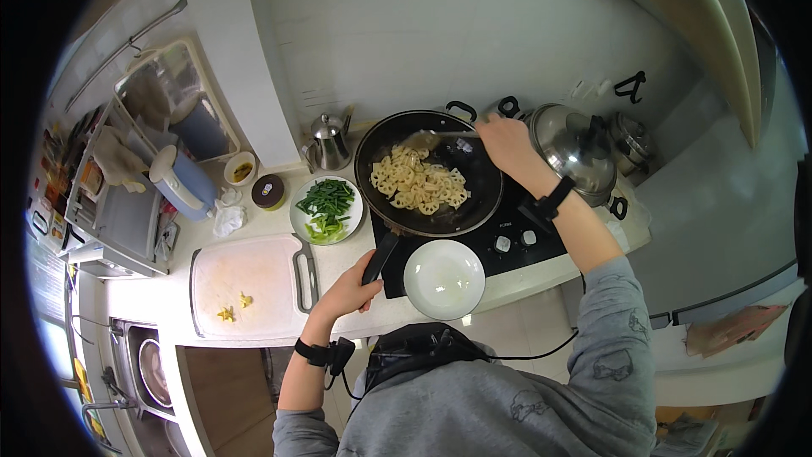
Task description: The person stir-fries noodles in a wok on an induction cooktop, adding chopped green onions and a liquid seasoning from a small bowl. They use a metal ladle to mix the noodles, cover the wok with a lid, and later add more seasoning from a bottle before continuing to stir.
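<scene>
My left hand (351,287) is wrapped around the black handle (381,258) of a large dark wok (483,193) on the cooktop. In my right hand (509,145) is the handle of a spatula (424,139), whose blade rests inside the wok at the upper edge of the food. Pale lotus root slices (419,185) lie heaped in the left and middle part of the wok. An empty white plate (444,280) sits in front of it, over the cooktop's front edge. Left of the wok, a white plate (297,227) holds chopped green stalks (327,200) and paler pieces.
A lidded steel pot (561,149) stands right of the wok, close to my right forearm. On the left are a cutting board (254,279) with small yellowish pieces, a round dark-lidded container (268,192), a steel kettle (330,143) and a blue electric kettle (184,184).
</scene>
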`<state>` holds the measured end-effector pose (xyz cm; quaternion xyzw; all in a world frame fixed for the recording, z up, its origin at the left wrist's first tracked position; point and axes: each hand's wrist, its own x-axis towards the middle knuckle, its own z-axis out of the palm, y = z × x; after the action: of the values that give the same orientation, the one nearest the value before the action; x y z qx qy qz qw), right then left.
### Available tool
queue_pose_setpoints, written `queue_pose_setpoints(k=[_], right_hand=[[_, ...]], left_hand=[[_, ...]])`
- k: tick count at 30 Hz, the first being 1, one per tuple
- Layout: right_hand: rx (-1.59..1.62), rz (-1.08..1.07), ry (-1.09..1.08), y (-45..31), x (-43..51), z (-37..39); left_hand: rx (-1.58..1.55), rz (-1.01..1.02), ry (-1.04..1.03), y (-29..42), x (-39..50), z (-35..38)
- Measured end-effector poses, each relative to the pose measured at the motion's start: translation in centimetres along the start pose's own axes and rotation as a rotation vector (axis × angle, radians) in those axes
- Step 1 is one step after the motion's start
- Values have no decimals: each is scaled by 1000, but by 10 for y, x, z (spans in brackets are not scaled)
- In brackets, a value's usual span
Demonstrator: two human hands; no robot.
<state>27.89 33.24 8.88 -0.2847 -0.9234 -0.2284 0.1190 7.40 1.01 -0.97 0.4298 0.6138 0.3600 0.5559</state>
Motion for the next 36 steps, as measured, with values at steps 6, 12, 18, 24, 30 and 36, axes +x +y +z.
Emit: queue_pose_setpoints(k=[6,12,18,24,30,36], right_hand=[[106,-304,6,-44,5,7],[-5,-226,-8,-21,4,3],[67,14,-115,-50,-18,32],[239,48,-180,-37,-77,-7],[295,167,-300,-58,-114,-31],[313,260,-163,-55,-149,-32]], left_hand=[[-22,-3,14,3,-1,2],[-9,-9,17,3,-1,2],[5,-20,14,5,-1,2],[-7,-23,18,9,-3,4],[-5,-16,10,8,-1,3],[11,-27,28,6,0,4]])
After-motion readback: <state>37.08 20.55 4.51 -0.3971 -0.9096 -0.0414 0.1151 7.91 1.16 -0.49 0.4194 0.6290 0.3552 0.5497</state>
